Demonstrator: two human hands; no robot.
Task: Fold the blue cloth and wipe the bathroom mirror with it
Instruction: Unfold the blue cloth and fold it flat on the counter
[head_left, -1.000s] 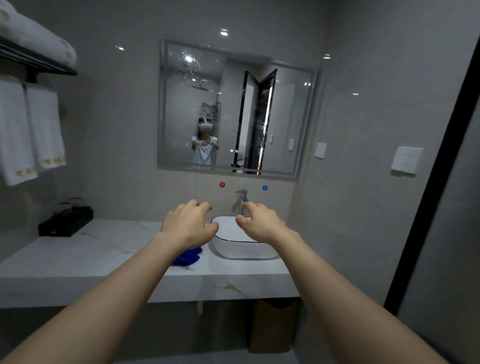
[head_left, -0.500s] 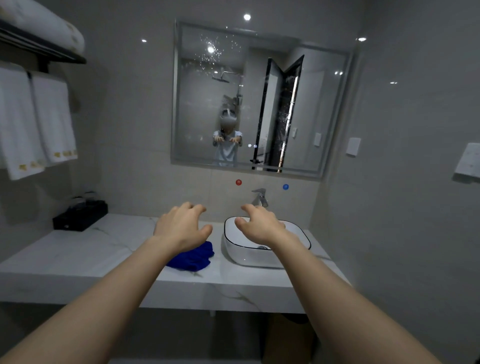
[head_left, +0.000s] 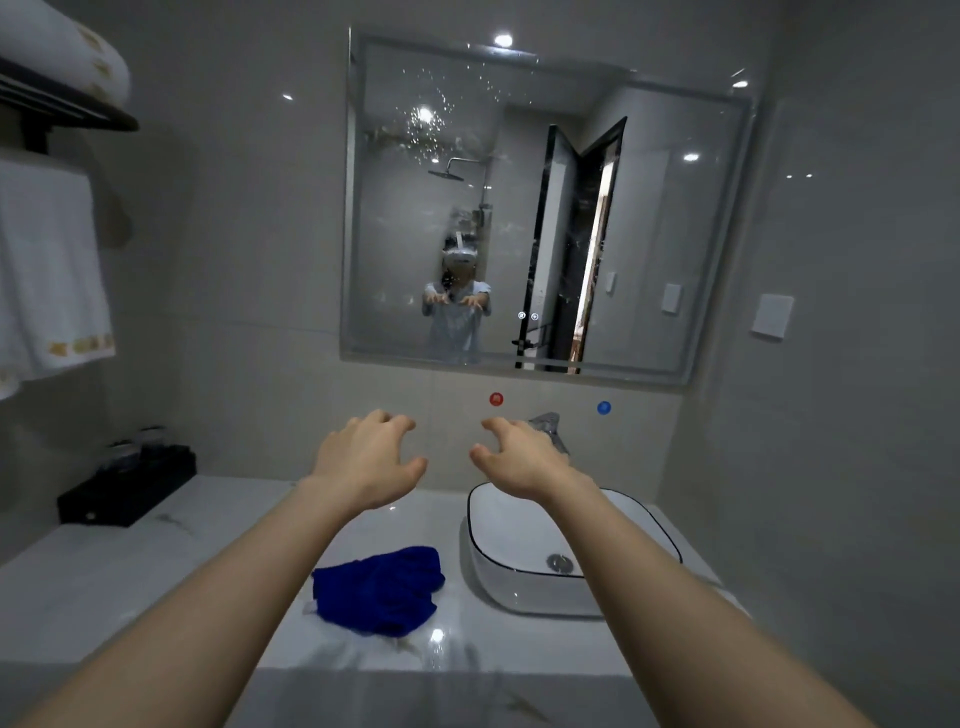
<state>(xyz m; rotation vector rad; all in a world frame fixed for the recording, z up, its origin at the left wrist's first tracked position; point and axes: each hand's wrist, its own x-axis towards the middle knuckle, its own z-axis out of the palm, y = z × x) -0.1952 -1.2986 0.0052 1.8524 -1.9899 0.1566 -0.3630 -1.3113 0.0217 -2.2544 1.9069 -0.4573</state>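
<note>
White towels (head_left: 49, 270) hang on the wall at the far left, under a dark rack (head_left: 67, 111) with a rolled towel on top. Below them a black box (head_left: 127, 491) sits at the back of the white counter (head_left: 104, 587).

The left hand (head_left: 366, 462) is held out in the air above the counter. Its fingers are spread and a little bent, and it holds nothing.

The blue cloth (head_left: 382, 590) lies in a crumpled heap on the counter, below and between the two arms. It sits just beside the left edge of the white sink bowl (head_left: 498, 587). No hand touches it.

The right hand (head_left: 519, 457) is held out too, above the back of the sink bowl and in front of the tap (head_left: 550, 426). Its fingers are also spread and bent, and it is empty.

The mirror (head_left: 644, 218) hangs on the wall above the hands. It has many small white spots near its top left part. A red dot (head_left: 496, 399) and a blue dot (head_left: 603, 408) sit on the wall under it.
</note>
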